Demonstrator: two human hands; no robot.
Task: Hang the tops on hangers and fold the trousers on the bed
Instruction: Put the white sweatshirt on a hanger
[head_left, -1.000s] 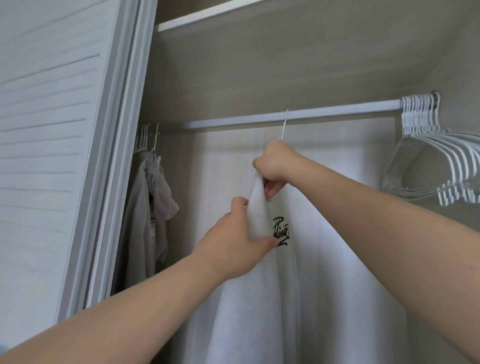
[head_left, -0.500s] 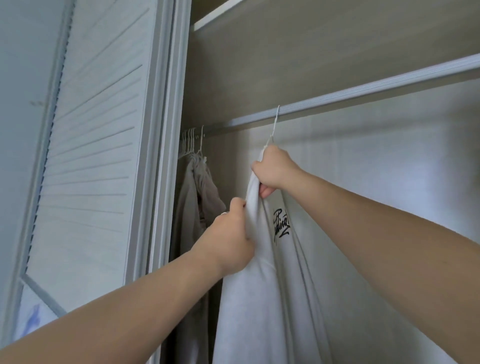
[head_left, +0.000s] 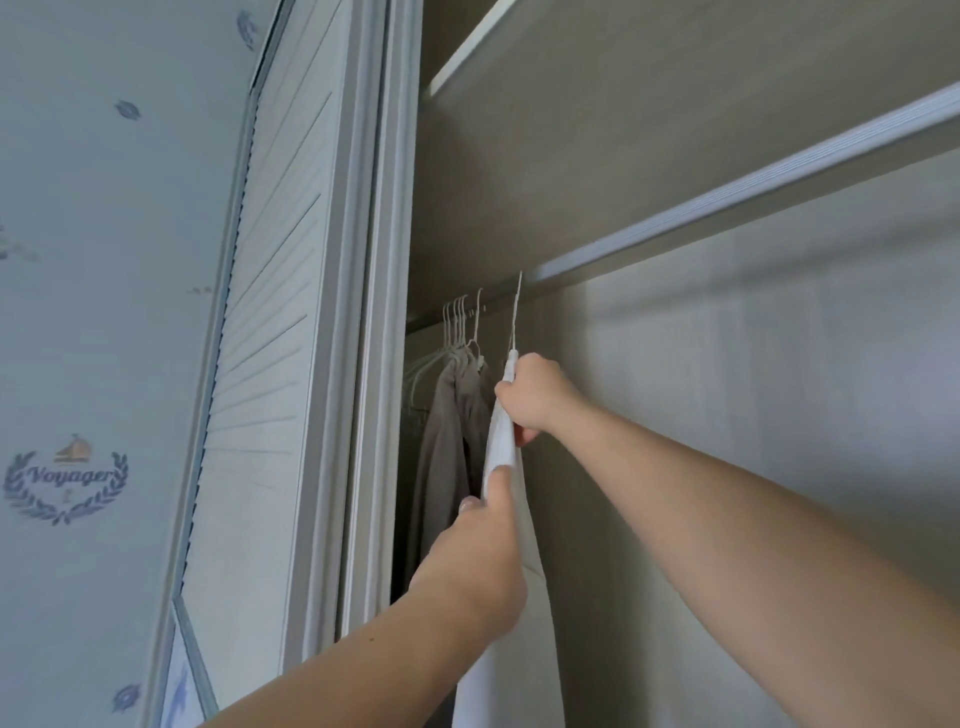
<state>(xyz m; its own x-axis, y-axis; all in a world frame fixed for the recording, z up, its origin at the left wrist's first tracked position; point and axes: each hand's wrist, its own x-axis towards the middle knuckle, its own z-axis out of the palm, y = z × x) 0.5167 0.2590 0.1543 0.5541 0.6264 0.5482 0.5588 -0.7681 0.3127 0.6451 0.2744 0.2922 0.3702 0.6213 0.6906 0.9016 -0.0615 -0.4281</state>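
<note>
So, where it is: the white top (head_left: 503, 447) hangs edge-on inside the wardrobe, on a thin wire hanger (head_left: 516, 317) whose hook is up at the rail (head_left: 727, 193). It's just right of the grey garments (head_left: 447, 447) bunched at the rail's left end.
Right hand (head_left: 535, 397): fingers curled tight round the very top of the garment, right under the hook. Can't tell if it has the hanger wire inside the cloth too.
Left hand (head_left: 478, 561): lower down, wrapped round a gathered fold of the fabric with the thumb lying up along it.
Weight: looks light – plain knit cotton by the drape, no strain in either arm.
Stiffness: none, really. It's soft and floppy and bunches wherever it's squeezed.
Slip risk: I'd guess the shoulders can slide off wire that thin if the body gets tugged sideways.
Where to hold: up at the hanger's neck for moving it along the rail – that carries the load without dragging cloth. The lower grip only steadies the hem end.
Neighbours: the sliding door (head_left: 270, 322) frame sits close on the left, so there's not much room past the grey stuff.
</note>
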